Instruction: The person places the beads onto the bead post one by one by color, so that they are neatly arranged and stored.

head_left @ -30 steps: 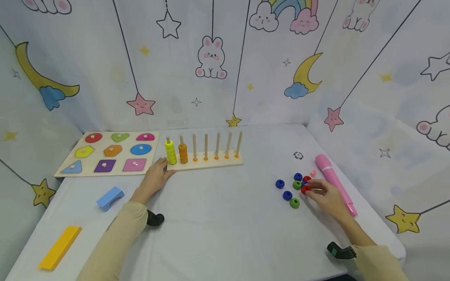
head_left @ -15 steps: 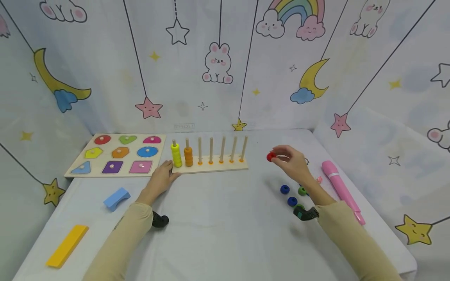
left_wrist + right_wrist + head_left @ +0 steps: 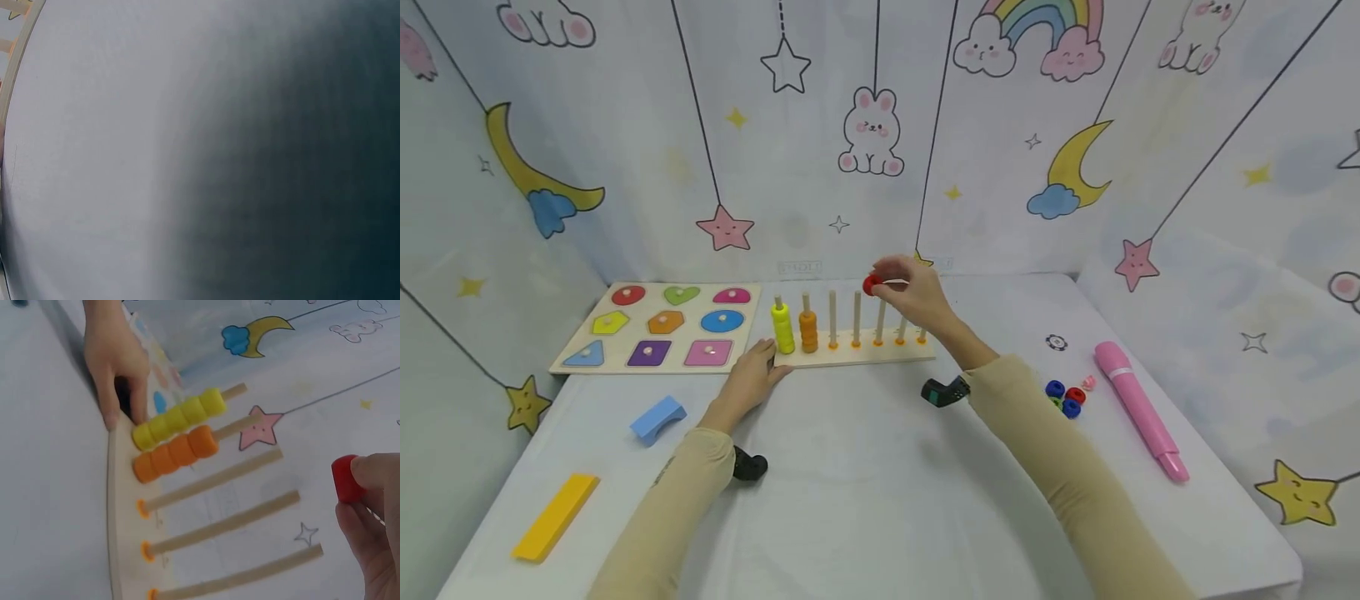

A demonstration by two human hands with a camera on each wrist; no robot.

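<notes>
Red bead (image 3: 872, 286) sits pinched in the right hand (image 3: 917, 298), held in the air above the tops of the middle pegs of the wooden peg rack (image 3: 857, 357); the left hand (image 3: 752, 380) rests with relaxed fingers against the rack's near left corner, beside the yellow stack (image 3: 782, 327) and orange stack (image 3: 808, 331); loose beads (image 3: 1064, 397) lie on the right near a pink pen (image 3: 1138, 409).

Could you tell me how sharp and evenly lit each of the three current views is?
Head view: evenly lit and sharp, straight edges bowed by the wide lens; right hand pinches a red bead. Left wrist view: featureless blur, pale at left darkening to the right, only a sliver of the peg board showing. Right wrist view: bright, slightly soft, the red bead blurred.
</notes>
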